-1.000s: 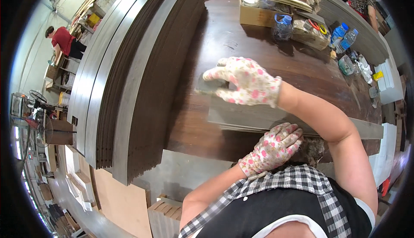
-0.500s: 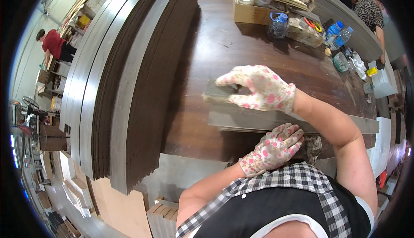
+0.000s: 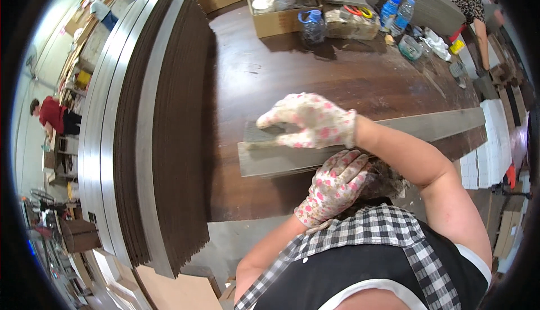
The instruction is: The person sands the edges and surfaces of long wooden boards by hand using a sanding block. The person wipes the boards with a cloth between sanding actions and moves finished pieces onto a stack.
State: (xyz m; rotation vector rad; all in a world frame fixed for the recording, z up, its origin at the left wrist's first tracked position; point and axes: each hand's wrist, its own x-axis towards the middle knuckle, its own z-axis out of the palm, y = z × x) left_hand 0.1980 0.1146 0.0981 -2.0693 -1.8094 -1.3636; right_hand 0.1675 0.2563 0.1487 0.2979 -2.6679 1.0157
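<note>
While the right hand (image 3: 312,121), gloved in white floral fabric, is pressed flat with fingers spread on a small dark grey sanding block (image 3: 264,134), the block is kept against the left end of a long grey flat strip (image 3: 349,141) lying across the dark brown wooden tabletop (image 3: 337,74). The left hand (image 3: 334,186), gloved alike, is loosely curled on the strip's near edge. Should that hold slacken, the strip could be skewed and the block slip off its end. Compared with half a second earlier, the right hand is placed slightly nearer the strip's end.
</note>
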